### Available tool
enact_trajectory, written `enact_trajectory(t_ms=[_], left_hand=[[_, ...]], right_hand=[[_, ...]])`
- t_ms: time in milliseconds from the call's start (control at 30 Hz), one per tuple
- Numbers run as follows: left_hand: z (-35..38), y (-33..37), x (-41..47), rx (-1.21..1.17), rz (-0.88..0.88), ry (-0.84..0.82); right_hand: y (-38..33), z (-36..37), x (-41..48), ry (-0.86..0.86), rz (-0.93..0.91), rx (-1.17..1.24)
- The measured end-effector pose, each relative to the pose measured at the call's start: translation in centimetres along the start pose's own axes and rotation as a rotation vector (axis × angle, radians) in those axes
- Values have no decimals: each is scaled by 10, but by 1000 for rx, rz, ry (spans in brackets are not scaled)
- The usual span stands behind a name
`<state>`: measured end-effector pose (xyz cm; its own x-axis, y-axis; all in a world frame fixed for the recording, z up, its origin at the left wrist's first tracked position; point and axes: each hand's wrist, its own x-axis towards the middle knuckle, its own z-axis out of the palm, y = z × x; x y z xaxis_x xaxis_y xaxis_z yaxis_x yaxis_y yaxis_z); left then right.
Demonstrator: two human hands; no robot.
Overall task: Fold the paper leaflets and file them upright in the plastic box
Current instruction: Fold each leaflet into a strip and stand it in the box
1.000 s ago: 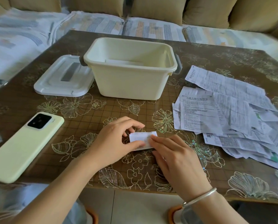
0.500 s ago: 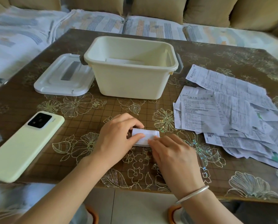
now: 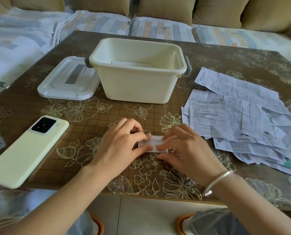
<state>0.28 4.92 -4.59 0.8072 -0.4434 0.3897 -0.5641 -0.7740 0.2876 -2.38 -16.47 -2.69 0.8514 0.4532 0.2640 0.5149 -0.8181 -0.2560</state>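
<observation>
While the small folded leaflet [image 3: 155,144] lay on the table [image 3: 234,53] a little in from the middle of the near edge, both hands worked on it in the head view. The left hand [image 3: 122,146] pinched its left end between thumb and curled forefinger. The right hand [image 3: 187,150] gripped the right end, its bent fingers over the far edge and its thumb at the near edge, so only the middle strip of paper showed between them. A silver bracelet [image 3: 217,181] sat on the right wrist.

The cream plastic box [image 3: 138,85] stood open towards the far edge, about midway across, with a pale sheet [image 3: 132,63] visible low inside it; how that sheet stood could not be made out. Its white lid [image 3: 66,82] lay flat just beside the box on the left, touching or nearly touching it. A loose pile of unfolded leaflets [image 3: 243,119] was spread along the right edge, overlapping one another, near the right hand but apart from it. A pale green phone [image 3: 27,150] lay face down by the near left corner, tilted, well apart from the hands
</observation>
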Motion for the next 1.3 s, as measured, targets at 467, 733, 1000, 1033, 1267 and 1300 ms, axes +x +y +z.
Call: enact_trajectory(t_ms=[467, 733, 1000, 1033, 1267, 1300], left_hand=[[-16, -2, 9, -23, 183, 171], [-112, -26, 100, -201, 138, 144], [-136, -97, 187, -49, -143, 100], [-132, -99, 192, -25, -128, 45], [-112, -115, 215, 238, -15, -166], [-110, -118, 217, 242, -6, -123]], right_hand=[[-2, -17, 37, 122, -210, -141], [-14, -92, 124, 319, -146, -27], [36, -92, 233, 23, 120, 18], [38, -85, 244, -32, 129, -5], [43, -49, 297, -242, 86, -192], [40, -43, 301, -256, 70, -212]])
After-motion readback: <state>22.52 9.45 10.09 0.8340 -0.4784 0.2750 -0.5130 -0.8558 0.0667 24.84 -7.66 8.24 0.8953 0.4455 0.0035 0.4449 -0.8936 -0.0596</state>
